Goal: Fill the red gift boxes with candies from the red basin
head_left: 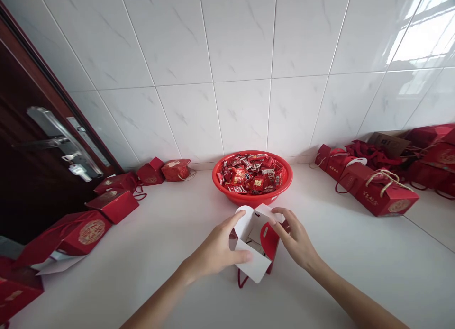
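Observation:
A small red box (254, 266) with white inner flaps stands open between my hands on the white surface. My left hand (222, 246) is at its left side, thumb and fingers spread, the thumb over the near white flap. My right hand (293, 236) has its thumb and index finger at the far right flap, pinched on it. A dark red cord hangs from the box's near side. Just beyond stands a red basket (217, 179) full of red-wrapped candies (250, 172).
Several red boxes (113, 205) line the left side near a dark door (21, 106) with keys in its lock. More red boxes (377, 187) with rope handles stand at the right. A tiled wall (241, 44) rises behind the basket.

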{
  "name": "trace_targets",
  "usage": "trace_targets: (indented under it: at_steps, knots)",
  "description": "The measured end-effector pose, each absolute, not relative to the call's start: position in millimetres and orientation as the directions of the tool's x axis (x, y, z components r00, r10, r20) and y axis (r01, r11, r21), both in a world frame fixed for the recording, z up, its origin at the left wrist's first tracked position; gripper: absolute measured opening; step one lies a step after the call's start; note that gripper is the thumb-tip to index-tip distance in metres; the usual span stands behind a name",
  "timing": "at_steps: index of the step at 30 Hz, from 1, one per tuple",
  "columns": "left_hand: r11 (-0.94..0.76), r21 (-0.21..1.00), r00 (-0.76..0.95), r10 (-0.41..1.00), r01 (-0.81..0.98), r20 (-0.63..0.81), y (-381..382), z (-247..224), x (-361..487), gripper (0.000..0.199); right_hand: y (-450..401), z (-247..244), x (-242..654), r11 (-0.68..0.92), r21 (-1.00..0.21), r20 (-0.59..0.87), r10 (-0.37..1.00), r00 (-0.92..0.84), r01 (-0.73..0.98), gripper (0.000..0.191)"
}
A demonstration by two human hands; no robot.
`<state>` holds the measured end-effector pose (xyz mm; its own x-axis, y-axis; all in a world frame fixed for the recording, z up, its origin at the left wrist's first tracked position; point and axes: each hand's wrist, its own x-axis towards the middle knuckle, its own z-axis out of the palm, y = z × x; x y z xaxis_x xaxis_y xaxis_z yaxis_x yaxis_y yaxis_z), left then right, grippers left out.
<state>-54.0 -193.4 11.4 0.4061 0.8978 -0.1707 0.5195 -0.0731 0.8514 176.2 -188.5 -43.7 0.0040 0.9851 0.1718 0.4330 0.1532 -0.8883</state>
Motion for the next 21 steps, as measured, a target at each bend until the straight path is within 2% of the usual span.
trace_targets:
  at_steps: [6,10,14,17,19,21]
  knots:
    - [0.039,0.905,0.352,0.914,0.423,-0.204,-196.5,-4.6,-42.9,0.113,-194.6,-35.8,168.9,0.146,-0.777,0.168,0.985,-0.022,0.613,0.077]
    - [0.053,0.907,0.318,0.927,0.417,-0.200,-198.5,-15.7,-39.9,0.113,-192.5,-36.6,172.6,0.183,-0.777,0.183,0.981,-0.062,0.603,0.083]
    - [0.016,0.896,0.243,0.960,0.444,-0.137,-204.4,-20.6,-34.9,0.109,-188.2,-33.4,183.8,0.169,-0.885,0.130,0.984,-0.119,0.434,0.078]
    - [-0.032,0.880,0.190,0.980,0.473,-0.066,-208.0,-21.4,-33.1,0.102,-185.2,-29.6,193.3,0.099,-0.967,0.067,0.988,-0.140,0.234,0.062]
    - [-0.047,0.876,0.190,0.980,0.480,-0.051,-207.5,-21.7,-35.0,0.101,-182.9,-28.4,198.6,0.071,-0.992,0.052,0.982,-0.181,0.100,0.054]
    - [-0.047,0.873,0.202,0.978,0.486,-0.060,-204.2,-22.2,-40.3,0.104,-180.3,-28.4,202.6,0.031,-1.000,0.030,0.970,-0.241,0.002,0.055]
